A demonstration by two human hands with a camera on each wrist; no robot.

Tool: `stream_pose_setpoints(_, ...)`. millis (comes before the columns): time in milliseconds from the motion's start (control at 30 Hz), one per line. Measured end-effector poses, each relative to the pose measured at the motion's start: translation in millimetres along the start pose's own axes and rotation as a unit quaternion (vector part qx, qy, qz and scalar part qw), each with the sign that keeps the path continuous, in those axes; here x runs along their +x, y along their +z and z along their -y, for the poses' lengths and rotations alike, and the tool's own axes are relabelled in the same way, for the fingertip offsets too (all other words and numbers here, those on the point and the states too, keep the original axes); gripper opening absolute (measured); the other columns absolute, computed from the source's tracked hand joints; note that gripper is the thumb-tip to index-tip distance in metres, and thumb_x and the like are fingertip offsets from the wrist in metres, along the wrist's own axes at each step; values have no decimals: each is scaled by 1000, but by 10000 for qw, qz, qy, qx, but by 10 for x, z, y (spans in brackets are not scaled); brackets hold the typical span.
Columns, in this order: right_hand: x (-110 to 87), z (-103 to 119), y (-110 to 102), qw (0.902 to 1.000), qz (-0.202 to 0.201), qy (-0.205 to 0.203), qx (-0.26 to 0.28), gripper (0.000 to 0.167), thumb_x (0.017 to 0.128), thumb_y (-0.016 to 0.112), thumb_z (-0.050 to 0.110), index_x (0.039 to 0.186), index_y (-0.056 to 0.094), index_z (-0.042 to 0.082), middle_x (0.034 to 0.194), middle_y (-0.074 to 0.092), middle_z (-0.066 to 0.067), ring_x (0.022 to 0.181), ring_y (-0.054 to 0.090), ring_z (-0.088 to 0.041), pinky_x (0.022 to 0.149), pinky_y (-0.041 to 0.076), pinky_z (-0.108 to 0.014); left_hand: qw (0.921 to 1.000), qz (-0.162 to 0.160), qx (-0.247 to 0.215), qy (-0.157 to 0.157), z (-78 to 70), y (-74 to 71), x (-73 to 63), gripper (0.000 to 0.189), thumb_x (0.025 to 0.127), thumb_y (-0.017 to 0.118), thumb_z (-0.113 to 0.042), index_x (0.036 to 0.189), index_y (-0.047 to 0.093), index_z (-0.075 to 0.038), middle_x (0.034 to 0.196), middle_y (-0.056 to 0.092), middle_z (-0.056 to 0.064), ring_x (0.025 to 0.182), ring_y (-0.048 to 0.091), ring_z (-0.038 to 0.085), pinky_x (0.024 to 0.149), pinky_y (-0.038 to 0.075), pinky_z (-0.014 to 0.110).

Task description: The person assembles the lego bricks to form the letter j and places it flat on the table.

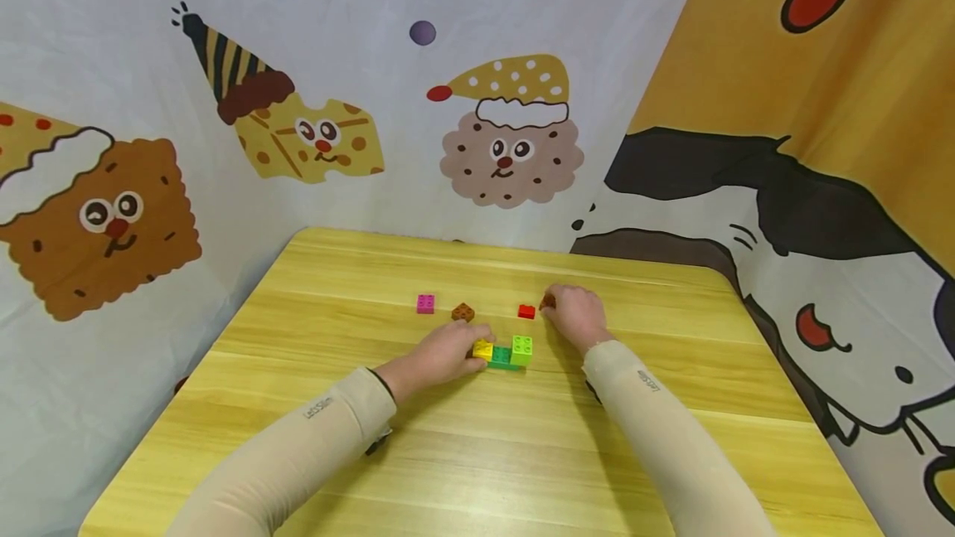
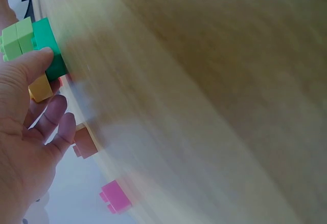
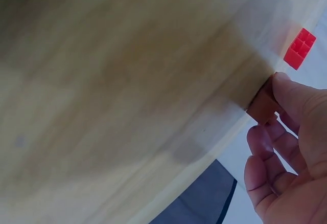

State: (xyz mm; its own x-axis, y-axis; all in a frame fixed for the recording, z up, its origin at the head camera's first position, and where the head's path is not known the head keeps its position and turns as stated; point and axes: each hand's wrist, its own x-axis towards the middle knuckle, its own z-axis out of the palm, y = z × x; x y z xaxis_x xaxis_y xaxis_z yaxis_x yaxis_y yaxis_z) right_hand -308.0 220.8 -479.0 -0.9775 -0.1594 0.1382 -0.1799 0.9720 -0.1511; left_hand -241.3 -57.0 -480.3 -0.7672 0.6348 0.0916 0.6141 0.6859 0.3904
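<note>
Bricks, brown (image 1: 462, 312): 2 (right hand (image 1: 578, 317) pinches one) | red (image 1: 526, 312): 1

right hand (image 3: 310, 147) pinches brown block (image 3: 263, 106)

Joined yellow-and-green blocks (image 1: 501, 356), pinched brown block (image 3: 263, 105)

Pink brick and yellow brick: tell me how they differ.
The pink brick rests alone on the table; the yellow brick sits on top of a green brick. No hand touches the pink brick, while the left hand holds the yellow brick together with the green one. Both have studs facing up.
</note>
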Motion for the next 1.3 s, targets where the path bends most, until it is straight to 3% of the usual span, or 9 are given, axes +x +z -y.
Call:
stream_pose_setpoints(300, -53, 7, -117, 9997, -41, -173, 169, 14, 99, 79, 28, 106, 76, 16, 108, 80, -5, 101, 72, -29, 94, 57, -50, 10000, 7, 37, 2, 10, -12, 8, 32, 97, 81, -26, 125, 68, -19, 111, 75, -1, 94, 60, 12, 80, 53, 27)
stream_pose_setpoints(467, -106, 10, -252, 9978, -259, -499, 345, 10, 99, 79, 24, 105, 77, 16, 105, 80, -3, 98, 72, -28, 92, 58, -50, 10000, -1, 0, 13, 10, -18, 9, 29, 98, 80, -26, 123, 67, -20, 110, 74, -2, 93, 60, 12, 81, 53, 29)
stream_pose_setpoints(700, -249, 122, -480, 9924, -412, -1067, 449, 14, 96, 82, 25, 106, 78, 17, 102, 79, 2, 88, 71, -18, 83, 60, -41, 10000, 29, 20, -4, 20, -21, 17, 30, 98, 80, -26, 124, 67, -20, 110, 74, -2, 92, 59, 11, 81, 53, 28)
stream_pose_setpoints(967, -586, 296, -702, 9809, -49, -1794, 749, 25, 93, 85, 24, 117, 79, 18, 108, 81, 4, 91, 72, -14, 81, 62, -36, 9999, -8, 23, 98, 18, -17, 19, 32, 98, 80, -26, 126, 67, -19, 113, 75, -1, 94, 63, 13, 81, 54, 29)
stream_pose_setpoints(1300, -743, 406, -636, 9709, 111, -2255, 800, 28, 92, 86, 24, 117, 78, 16, 108, 80, 5, 89, 72, -11, 79, 62, -28, 9999, 5, -5, 129, 22, -12, 8, 27, 98, 80, -26, 120, 66, -20, 104, 72, -3, 88, 58, 11, 78, 52, 28)
